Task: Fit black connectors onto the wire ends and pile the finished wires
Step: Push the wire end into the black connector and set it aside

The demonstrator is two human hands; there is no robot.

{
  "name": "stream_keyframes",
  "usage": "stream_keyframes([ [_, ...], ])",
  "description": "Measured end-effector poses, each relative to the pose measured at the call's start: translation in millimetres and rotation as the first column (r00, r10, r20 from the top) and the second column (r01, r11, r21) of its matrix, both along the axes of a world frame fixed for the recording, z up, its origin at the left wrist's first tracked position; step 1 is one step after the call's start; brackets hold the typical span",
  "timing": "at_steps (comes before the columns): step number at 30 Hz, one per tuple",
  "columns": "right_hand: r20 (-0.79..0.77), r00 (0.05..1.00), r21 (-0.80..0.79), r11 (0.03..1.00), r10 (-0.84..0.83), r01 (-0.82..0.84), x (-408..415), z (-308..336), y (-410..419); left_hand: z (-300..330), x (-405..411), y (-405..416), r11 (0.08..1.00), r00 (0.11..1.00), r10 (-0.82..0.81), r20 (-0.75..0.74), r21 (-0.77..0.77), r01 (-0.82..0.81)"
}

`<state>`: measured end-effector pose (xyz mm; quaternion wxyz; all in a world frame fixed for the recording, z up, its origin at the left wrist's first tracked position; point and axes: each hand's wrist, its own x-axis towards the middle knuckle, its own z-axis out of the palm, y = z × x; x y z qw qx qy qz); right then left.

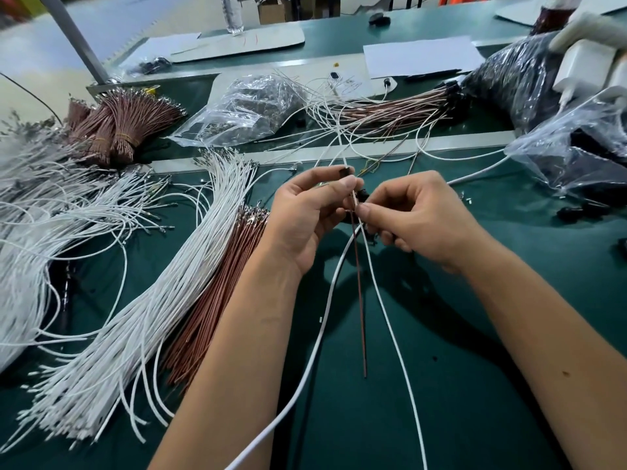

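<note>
Black connector (362, 196) and brown wire (359, 293) pinched by both hands' fingers (349, 184).

Bright, even overhead light fills the scene. Both forearms cast soft dark shadows on the green mat (475, 334) in the lower centre. Clear plastic bags (244, 110) at upper centre show white glare. The left edge is smeared with blur, and straight lines bow toward the corners.
</note>
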<state>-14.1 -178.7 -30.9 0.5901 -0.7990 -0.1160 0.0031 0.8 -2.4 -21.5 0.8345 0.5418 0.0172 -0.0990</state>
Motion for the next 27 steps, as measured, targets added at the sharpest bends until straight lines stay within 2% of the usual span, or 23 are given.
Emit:
stream_keyframes([
  [2, -0.037, 0.998, 0.001, 0.999, 0.041, -0.041, -1, 1, 0, 1, 0, 2, 1.0, 1.0, 0.015, 0.011, -0.019, -0.015],
  [6, -0.009, 1.0, 0.054, 0.998, 0.025, -0.025, -2, 0, 2, 2, -2, 2, 1.0, 0.999, -0.015, 0.033, -0.003, 0.016],
  [9, -0.031, 0.998, 0.028, 0.999, 0.045, -0.044, 0, 0, 0, 2, -2, 1, 1.0, 1.0, -0.006, 0.023, 0.003, 0.006],
  [14, -0.212, 0.943, -0.083, 0.957, 0.255, -0.278, -4, 4, -8, 3, -1, 5, 1.0, 1.0, 0.025, 0.012, -0.015, -0.025],
  [16, -0.208, 0.948, -0.05, 0.966, 0.239, -0.255, -5, 4, -6, 4, -3, 4, 1.0, 0.999, -0.008, 0.033, -0.002, 0.008],
  [20, -0.112, 0.989, 0.105, 0.991, 0.099, -0.088, -2, 2, -1, 3, -4, 2, 0.997, 0.994, -0.063, 0.088, 0.045, 0.059],
  [27, -0.087, 0.99, 0.091, 0.991, 0.108, -0.101, -1, 4, -4, 0, -4, 2, 0.99, 0.977, -0.117, 0.179, 0.097, 0.101],
])
